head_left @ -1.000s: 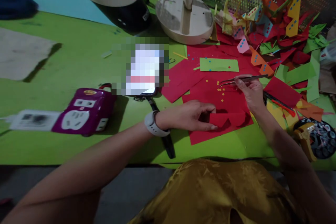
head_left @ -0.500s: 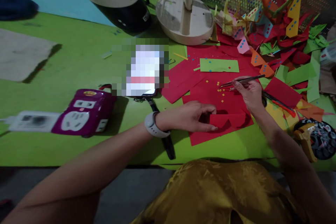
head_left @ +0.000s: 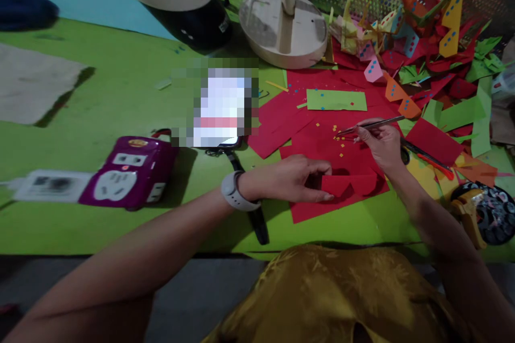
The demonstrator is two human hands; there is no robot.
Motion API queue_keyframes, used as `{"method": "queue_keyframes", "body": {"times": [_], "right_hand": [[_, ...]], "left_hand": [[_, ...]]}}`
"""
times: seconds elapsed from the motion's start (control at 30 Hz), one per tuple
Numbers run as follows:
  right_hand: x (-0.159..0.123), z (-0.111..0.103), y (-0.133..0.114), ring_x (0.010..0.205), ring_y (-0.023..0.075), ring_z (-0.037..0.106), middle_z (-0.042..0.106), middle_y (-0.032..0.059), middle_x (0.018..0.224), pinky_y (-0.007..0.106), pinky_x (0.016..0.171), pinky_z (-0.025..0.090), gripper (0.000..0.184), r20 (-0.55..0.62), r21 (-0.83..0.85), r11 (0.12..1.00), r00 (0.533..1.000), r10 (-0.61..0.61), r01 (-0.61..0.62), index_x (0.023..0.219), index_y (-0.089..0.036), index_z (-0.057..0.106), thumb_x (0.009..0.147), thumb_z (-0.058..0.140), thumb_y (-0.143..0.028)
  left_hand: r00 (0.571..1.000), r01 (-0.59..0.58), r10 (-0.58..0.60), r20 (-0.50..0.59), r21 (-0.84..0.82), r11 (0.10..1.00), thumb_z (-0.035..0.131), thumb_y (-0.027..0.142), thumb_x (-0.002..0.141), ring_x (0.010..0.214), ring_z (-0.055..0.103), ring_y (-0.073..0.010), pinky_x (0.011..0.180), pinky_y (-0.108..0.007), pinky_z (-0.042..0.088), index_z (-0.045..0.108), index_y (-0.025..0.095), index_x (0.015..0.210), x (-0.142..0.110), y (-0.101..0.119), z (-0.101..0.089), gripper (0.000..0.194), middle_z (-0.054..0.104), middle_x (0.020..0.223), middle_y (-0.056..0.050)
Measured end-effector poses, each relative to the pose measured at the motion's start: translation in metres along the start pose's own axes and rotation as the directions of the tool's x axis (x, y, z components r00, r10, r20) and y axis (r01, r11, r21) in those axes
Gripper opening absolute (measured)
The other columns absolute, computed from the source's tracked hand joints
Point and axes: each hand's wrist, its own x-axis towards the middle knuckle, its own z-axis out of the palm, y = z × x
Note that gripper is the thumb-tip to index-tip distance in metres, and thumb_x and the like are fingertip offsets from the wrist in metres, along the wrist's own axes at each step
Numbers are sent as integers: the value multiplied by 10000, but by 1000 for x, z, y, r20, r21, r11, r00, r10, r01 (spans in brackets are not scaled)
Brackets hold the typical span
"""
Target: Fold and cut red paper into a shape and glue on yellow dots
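Observation:
My left hand [head_left: 303,176] pinches the left end of a red paper cutout [head_left: 362,184] with a notched lower edge, above a larger red sheet [head_left: 302,211]. Between the fingers of my right hand [head_left: 381,142] is a pair of tweezers [head_left: 380,123], its tips pointing left and down at several tiny yellow paper squares [head_left: 342,146]. Whether the tips grip a square is too small to tell. A light green paper strip [head_left: 336,100] with a few blue and red dots lies beyond the squares.
A phone [head_left: 223,107] with a lit, blurred screen stands left of the paper. Nearby are a purple power adapter [head_left: 137,171], a lamp base [head_left: 284,29], a dark bottle [head_left: 181,5], scissors [head_left: 432,159], a tape dispenser [head_left: 469,209] and a heap of colored paper cutouts [head_left: 410,37].
The tweezers' tips have shifted very slightly down among the yellow squares. My left hand and the red cutout have stayed in place.

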Motion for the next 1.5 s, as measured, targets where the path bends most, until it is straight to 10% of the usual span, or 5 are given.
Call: {"method": "queue_keyframes", "body": {"times": [0.73, 1.5], "right_hand": [[-3, 3, -5, 547, 118, 658, 670, -51, 617, 255, 586, 559, 263, -137, 36, 994, 986, -94, 100, 780, -231, 673, 730, 797, -458], [6, 7, 14, 521, 113, 642, 678, -51, 615, 243, 545, 528, 410, -180, 108, 992, 980, 84, -65, 739, -214, 634, 605, 835, -545]], "left_hand": [[1000, 8, -8, -18, -6, 1000, 629, 474, 865, 519, 486, -99, 519, -220, 298, 575, 178, 848, 1, 5, -2, 301, 555, 581, 49], [1000, 24, -24, -12, 22, 999, 626, 497, 860, 480, 446, -96, 514, -228, 272, 585, 180, 864, 1, 6, -3, 320, 518, 527, 68]]}}
